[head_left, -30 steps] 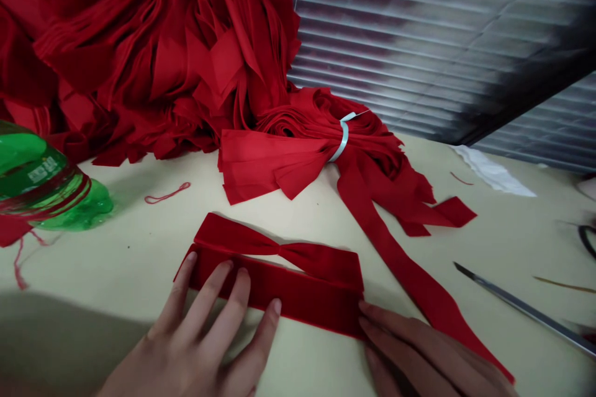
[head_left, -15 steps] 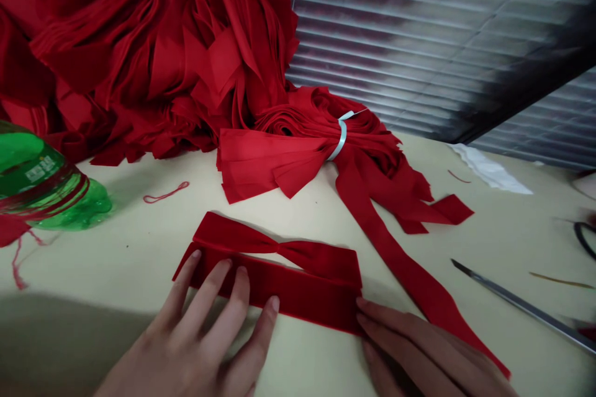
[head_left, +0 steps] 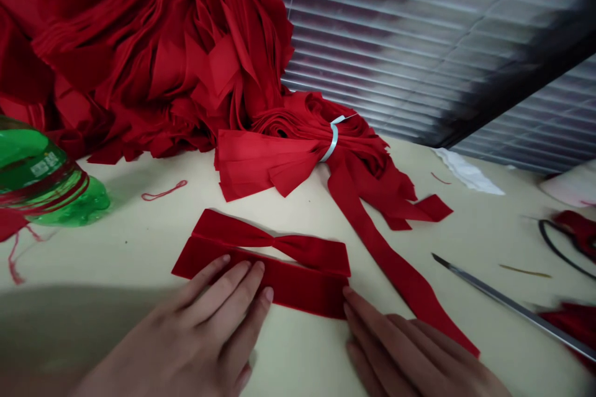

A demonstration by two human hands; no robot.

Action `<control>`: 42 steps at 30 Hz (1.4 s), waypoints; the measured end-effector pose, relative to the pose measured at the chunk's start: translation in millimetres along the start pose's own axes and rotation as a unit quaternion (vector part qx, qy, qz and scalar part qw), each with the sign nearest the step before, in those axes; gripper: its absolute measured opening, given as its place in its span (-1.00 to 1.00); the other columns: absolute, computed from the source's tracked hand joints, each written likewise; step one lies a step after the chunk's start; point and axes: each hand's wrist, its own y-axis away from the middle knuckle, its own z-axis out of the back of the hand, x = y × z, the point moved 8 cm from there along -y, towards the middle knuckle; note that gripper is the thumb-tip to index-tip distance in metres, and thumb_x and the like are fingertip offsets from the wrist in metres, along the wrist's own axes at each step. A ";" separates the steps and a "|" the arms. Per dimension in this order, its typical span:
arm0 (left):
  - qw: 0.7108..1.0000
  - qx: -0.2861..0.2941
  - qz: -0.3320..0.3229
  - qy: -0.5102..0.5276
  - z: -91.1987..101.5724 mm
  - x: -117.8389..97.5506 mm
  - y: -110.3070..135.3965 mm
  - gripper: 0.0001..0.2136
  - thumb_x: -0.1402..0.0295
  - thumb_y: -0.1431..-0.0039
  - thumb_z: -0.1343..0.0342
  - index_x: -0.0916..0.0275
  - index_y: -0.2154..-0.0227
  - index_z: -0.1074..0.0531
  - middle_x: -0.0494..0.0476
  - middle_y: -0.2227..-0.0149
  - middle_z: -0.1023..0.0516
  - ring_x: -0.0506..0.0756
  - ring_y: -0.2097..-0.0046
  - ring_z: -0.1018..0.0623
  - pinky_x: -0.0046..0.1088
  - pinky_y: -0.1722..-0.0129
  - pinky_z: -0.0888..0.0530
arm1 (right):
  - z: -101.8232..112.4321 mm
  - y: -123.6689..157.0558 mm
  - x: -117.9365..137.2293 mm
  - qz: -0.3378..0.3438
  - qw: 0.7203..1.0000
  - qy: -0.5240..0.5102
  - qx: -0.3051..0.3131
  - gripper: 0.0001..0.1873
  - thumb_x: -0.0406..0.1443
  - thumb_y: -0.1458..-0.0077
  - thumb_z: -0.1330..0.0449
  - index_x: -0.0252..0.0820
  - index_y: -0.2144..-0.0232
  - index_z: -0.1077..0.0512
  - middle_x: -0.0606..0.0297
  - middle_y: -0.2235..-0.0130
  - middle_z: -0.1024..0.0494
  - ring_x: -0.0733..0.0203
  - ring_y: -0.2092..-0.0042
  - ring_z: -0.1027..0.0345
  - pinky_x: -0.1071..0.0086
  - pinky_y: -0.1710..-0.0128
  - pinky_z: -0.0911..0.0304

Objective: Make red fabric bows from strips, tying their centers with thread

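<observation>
A folded red velvet ribbon strip lies flat on the pale table, with a red velvet bow just behind it. My left hand rests flat on the strip's left part, fingers stretched out and close together. My right hand lies flat at the strip's right end, fingertips touching its edge. A long red ribbon tail runs from the bundle down past my right hand.
A tied bundle of red strips and a big heap of red fabric fill the back left. A green plastic bottle lies at the left. Long scissors lie at the right. Window blinds stand behind.
My left hand's fingers have drawn together and slid right along the strip. The view has shifted slightly right, showing more of the scissors' handle. My right hand stays at the strip's end.
</observation>
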 end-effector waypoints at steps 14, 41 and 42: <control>0.997 -0.028 -0.061 0.032 26.0 6.8 -19.1 -0.58 0.68 -0.11 0.23 0.29 0.19 -0.50 0.07 0.20 -0.56 0.06 0.15 -0.48 -0.41 0.05 -0.34 | 21.9 -33.3 -18.6 -0.127 0.986 -0.110 -0.022 -0.73 -0.35 -0.23 0.00 -0.26 0.13 -0.46 0.13 0.18 -0.52 0.16 0.21 -0.45 0.32 0.29 -0.42; 0.964 0.003 0.018 0.265 6.2 23.1 -27.6 -0.75 0.53 -0.27 0.12 0.33 0.20 -0.48 0.15 0.21 -0.50 0.14 0.18 -0.44 -0.29 0.19 -0.48 | -21.7 -67.9 -5.1 -0.120 0.967 -0.224 0.011 -0.57 -0.41 -0.25 0.16 -0.28 0.35 -0.51 0.13 0.39 -0.54 0.17 0.42 -0.44 0.35 0.46 -0.44; 0.966 -0.001 0.013 0.258 7.2 22.2 -27.3 -0.74 0.53 -0.27 0.13 0.34 0.18 -0.48 0.16 0.21 -0.51 0.14 0.17 -0.44 -0.28 0.19 -0.48 | -22.1 -68.0 -4.9 -0.118 0.968 -0.219 0.017 -0.59 -0.42 -0.25 0.14 -0.27 0.35 -0.51 0.14 0.39 -0.54 0.18 0.41 -0.44 0.36 0.45 -0.44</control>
